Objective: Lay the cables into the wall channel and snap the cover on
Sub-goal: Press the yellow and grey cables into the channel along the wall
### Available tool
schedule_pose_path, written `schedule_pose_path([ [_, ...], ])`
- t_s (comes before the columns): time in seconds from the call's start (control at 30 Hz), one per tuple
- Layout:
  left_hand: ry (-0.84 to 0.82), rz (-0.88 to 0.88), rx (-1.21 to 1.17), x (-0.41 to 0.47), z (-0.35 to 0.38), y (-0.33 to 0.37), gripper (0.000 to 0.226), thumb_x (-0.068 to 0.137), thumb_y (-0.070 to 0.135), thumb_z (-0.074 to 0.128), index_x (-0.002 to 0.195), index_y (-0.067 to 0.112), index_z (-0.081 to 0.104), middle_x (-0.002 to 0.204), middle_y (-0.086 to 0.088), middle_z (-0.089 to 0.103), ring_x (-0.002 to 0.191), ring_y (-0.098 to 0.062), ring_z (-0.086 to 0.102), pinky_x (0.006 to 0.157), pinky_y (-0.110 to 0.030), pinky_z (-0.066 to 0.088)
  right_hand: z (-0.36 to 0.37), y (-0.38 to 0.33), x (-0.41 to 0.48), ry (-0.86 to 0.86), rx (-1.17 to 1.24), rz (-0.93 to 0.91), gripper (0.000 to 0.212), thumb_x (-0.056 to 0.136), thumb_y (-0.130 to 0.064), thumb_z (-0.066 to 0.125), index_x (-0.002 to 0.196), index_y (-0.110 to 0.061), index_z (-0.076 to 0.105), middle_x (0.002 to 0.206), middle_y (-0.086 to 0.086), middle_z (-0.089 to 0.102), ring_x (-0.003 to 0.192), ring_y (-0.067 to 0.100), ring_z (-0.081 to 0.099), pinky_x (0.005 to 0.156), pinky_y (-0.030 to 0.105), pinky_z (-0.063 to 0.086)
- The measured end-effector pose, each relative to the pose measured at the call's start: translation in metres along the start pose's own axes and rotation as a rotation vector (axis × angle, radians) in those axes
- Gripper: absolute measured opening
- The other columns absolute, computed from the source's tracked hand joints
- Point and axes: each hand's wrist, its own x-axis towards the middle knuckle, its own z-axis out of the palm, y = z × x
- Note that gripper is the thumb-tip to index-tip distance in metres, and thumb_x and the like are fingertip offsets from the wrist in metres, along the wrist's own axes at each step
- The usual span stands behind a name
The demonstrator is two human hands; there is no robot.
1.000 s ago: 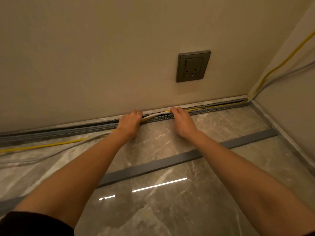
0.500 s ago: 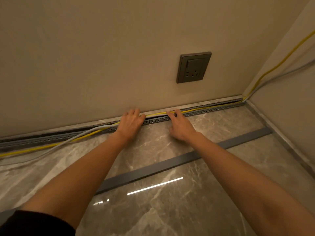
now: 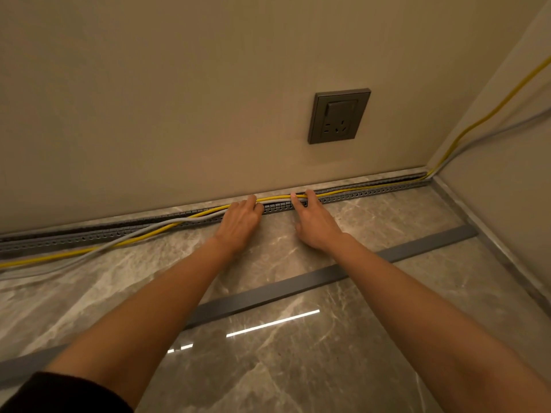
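Both bare arms reach forward and slightly inward, forearms nearly straight, bringing the hands close together without touching. The left hand (image 3: pixel 240 217) lies palm down with a level wrist, its fingertips curled over the cables (image 3: pixel 275 198). The right hand (image 3: pixel 313 223) is also palm down, thumb spread toward the inside and fingers stretched forward, with thumb and forefinger pinching the same cables. A dark sleeve (image 3: pixel 59 394) covers the left upper arm.

The cables (image 3: pixel 274 199), pressed flat a second ago, now arch up above the channel (image 3: pixel 372 193) between the left hand (image 3: pixel 241 217) and right hand (image 3: pixel 314 223), which pinch them. Their loose left stretch has swung in across the floor (image 3: pixel 298 368) toward the channel.
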Motion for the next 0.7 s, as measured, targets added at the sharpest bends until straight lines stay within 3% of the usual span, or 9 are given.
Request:
schedule_pose_path([
  [0.2, 0.057, -0.032, -0.045, -0.001, 0.002, -0.001, 0.039, 0.085, -0.004, 0.048, 0.123, 0.006, 0.041, 0.124, -0.014, 0.047, 0.113, -0.029, 0.045, 0.094, -0.035, 0.036, 0.001, -0.001, 0.0, 0.011, 0.009, -0.003, 0.066, 0.092, -0.013, 0.046, 0.149, -0.01, 0.012, 0.151, 0.02, 0.011, 0.137, 0.036, 0.024, 0.113, 0.037, 0.029],
  [0.4, -0.016, -0.088, -0.009, 0.006, 0.0, 0.008, 0.029, 0.087, -0.005, 0.044, 0.115, 0.002, 0.05, 0.122, -0.017, 0.051, 0.115, -0.032, 0.047, 0.096, -0.036, 0.035, -0.005, -0.001, 0.002, -0.029, -0.028, -0.007, 0.068, 0.092, -0.014, 0.047, 0.149, -0.008, 0.012, 0.149, 0.019, 0.015, 0.136, 0.035, 0.026, 0.111, 0.037, 0.031],
  [0.57, -0.039, -0.116, -0.004, 0.015, -0.007, 0.011, 0.028, 0.086, -0.006, 0.046, 0.111, 0.001, 0.055, 0.116, -0.019, 0.061, 0.108, -0.035, 0.056, 0.09, -0.039, 0.042, -0.011, 0.0, 0.002, -0.054, -0.021, -0.022, 0.065, 0.09, -0.011, 0.049, 0.147, -0.006, 0.02, 0.146, 0.019, 0.025, 0.133, 0.035, 0.032, 0.106, 0.038, 0.036],
  [0.7, 0.029, -0.141, -0.098, 0.011, -0.005, 0.009, 0.033, 0.083, -0.011, 0.046, 0.114, 0.0, 0.047, 0.118, -0.021, 0.055, 0.108, -0.037, 0.052, 0.085, -0.041, 0.043, -0.011, 0.002, 0.0, -0.02, 0.033, -0.039, 0.058, 0.084, -0.004, 0.052, 0.138, -0.004, 0.03, 0.134, 0.021, 0.037, 0.125, 0.036, 0.04, 0.096, 0.04, 0.043],
])
